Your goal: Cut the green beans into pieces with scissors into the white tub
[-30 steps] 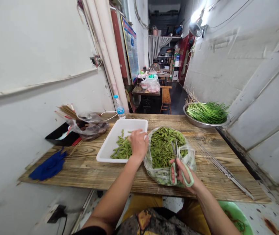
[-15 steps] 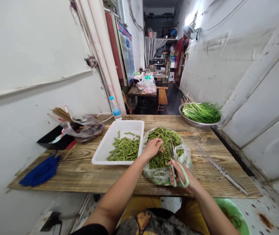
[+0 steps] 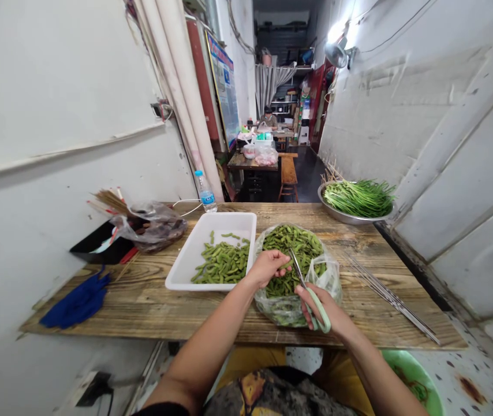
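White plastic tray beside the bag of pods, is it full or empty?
Partly filled: edamame pods lie mostly in the near right part of the white plastic tray, with bare bottom showing at left.

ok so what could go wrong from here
The scissors in the right hand reach close to the left hand, so a slip might nick it. The plastic bag bunches up beside the scissors, so its loose film could get snagged or cut.

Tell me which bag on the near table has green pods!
The bag just right of the white tray: green pods heap in its open top. The other bag, left of the tray, shows brown instead.
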The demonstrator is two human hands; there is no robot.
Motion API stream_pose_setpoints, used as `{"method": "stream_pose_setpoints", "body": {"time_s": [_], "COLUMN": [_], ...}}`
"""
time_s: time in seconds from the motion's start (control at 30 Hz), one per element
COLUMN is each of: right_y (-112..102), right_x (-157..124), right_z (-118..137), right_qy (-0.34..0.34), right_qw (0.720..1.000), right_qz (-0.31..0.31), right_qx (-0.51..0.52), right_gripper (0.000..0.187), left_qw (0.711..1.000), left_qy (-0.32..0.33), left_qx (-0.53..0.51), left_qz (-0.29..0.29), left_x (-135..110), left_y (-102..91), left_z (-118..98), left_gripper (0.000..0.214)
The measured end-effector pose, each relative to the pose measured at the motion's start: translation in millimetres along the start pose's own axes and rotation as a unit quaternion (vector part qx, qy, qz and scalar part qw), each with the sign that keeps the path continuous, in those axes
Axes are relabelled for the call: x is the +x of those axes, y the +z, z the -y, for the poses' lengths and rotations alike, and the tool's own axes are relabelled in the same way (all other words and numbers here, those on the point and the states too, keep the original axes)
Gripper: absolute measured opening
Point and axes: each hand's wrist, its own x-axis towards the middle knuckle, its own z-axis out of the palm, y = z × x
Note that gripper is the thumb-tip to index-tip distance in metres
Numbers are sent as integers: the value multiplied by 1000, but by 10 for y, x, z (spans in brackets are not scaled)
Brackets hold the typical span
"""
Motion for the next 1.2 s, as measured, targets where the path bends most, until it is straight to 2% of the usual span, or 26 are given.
{"method": "stream_pose_setpoints", "body": {"time_s": [0.13,0.27,0.4,0.47,0.57,0.63,0.73,0.9,1.2], "right_y": [-14,12,31,28,22,27,45,52,30], "right_x": [-13,-8,18,19,-15,-54,-100,-103,-69], "right_z": [13,-39,-76,-69,-28,14,83,140,85], "right_qy": [-5,5,5,13,16,24,41,36,32], "right_qw": [1000,999,999,1000,997,991,983,984,986], "right_qz": [8,2,-10,-9,14,38,58,39,11], "right_qx": [-25,-34,-34,-12,69,124,169,168,161], "right_gripper": [40,38,38,40,42,43,44,43,40], "left_qw": [999,982,957,969,998,999,993,983,980], "left_qy": [13,26,96,102,26,-14,-19,-23,-13], "left_qx": [40,179,272,225,54,-40,-117,-175,-190], "left_qz": [22,46,15,-17,-22,-6,-20,-43,-58], "left_x": [-46,-64,-55,-59,-84,-108,-130,-148,-277], "left_y": [-46,-130,-167,-150,-96,-54,4,77,223], "left_z": [-38,-98,-151,-166,-174,-169,-134,-31,10], "left_gripper": [24,13,9,13,21,25,28,35,37]}}
